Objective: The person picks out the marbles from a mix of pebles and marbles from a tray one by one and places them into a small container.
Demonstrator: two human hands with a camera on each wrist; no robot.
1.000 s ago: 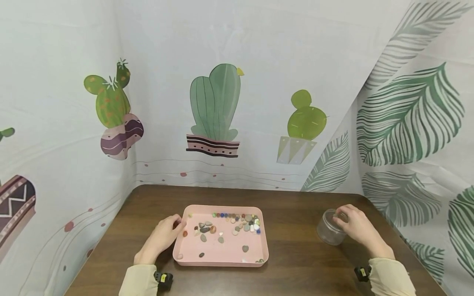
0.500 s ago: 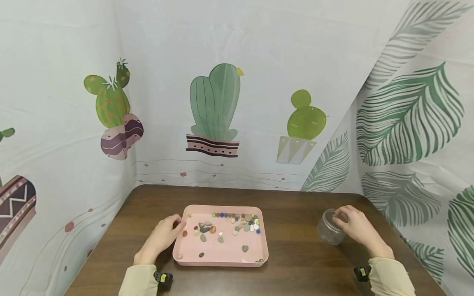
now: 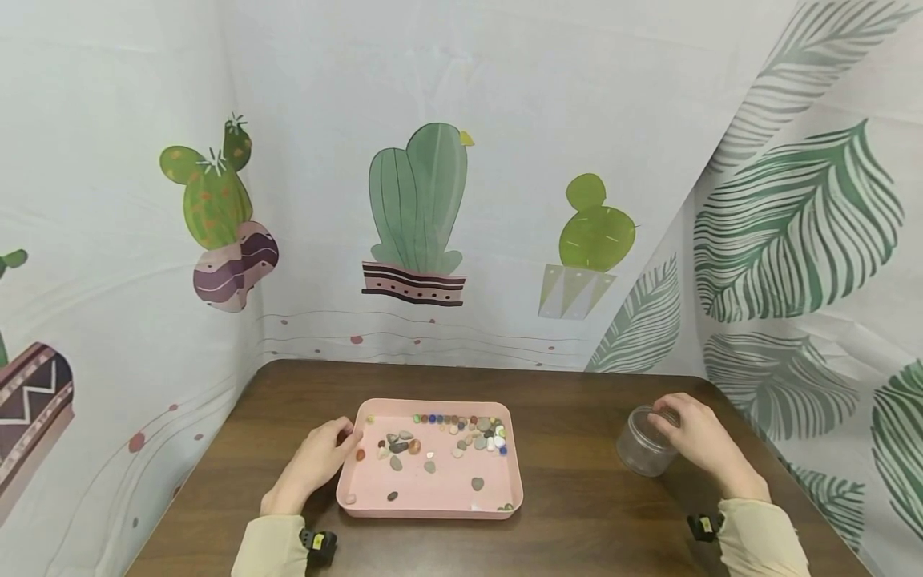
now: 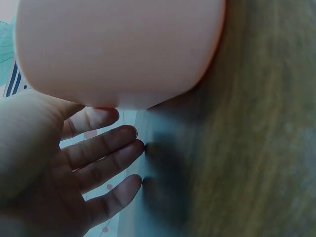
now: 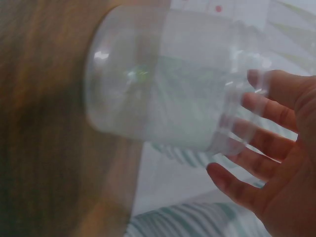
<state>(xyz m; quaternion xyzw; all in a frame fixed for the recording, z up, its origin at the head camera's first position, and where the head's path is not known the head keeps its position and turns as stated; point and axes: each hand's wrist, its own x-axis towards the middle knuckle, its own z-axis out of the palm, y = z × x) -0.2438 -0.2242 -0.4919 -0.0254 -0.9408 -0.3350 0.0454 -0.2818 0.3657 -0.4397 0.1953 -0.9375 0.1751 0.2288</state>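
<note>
My right hand (image 3: 694,437), loosely spread, is right at the mouth of the clear cylindrical plastic-looking jar (image 3: 643,457), lower right; left hand (image 3: 316,457), same deal, at the wide pink rectangular plastic tray (image 3: 440,498), lower centre.

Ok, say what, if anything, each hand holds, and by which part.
No hold shows: the left hand is at the left end of the pink tray, the right hand at the mouth of the jar.

Cream sleeves (image 3: 270,546) meet black wrist cameras (image 3: 326,550) with small yellow labels (image 3: 318,542).
</note>
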